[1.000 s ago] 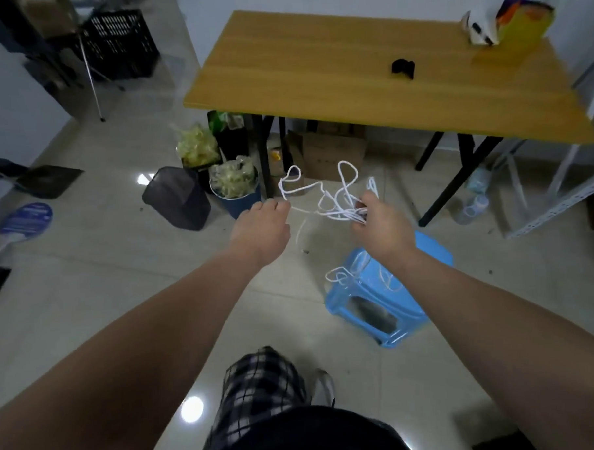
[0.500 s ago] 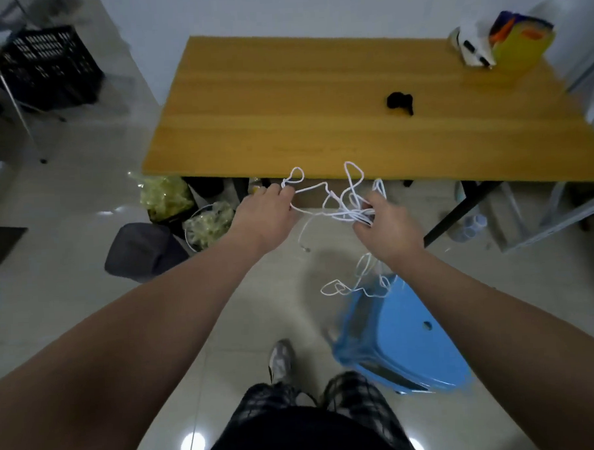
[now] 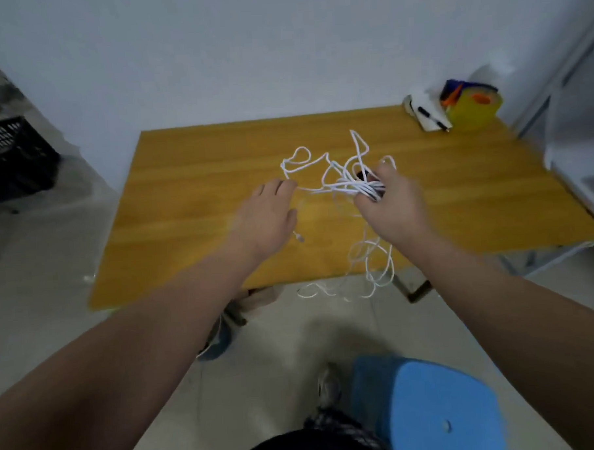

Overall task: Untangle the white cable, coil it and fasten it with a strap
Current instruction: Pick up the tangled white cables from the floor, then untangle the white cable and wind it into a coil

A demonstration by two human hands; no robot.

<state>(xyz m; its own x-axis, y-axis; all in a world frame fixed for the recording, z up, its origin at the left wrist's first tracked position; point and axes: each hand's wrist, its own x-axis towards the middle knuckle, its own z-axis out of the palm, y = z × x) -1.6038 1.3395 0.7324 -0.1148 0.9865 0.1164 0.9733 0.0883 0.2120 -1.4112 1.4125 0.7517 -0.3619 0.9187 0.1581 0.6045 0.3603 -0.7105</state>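
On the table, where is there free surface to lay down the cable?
The table is bare on its left half, up to the left hand, and between the right hand and the right edge. The middle is crowded by the white cable, the far right corner by a yellow container.

A wooden table (image 3: pixel 192 202) with an orange-brown top stands against a plain grey wall (image 3: pixel 247 57). At its far right corner sits a yellow container (image 3: pixel 475 112) holding orange and dark blue items, blurred. Just left of it, touching, lies a white object with a black pen (image 3: pixel 430 116) on it. A black plastic crate (image 3: pixel 10 155) sits on the pale tiled floor (image 3: pixel 37 304) far left. A blue plastic stool (image 3: pixel 439 409) stands on the floor in the near right foreground. A pale metal rack (image 3: pixel 574 138) runs along the right edge, beside the table.
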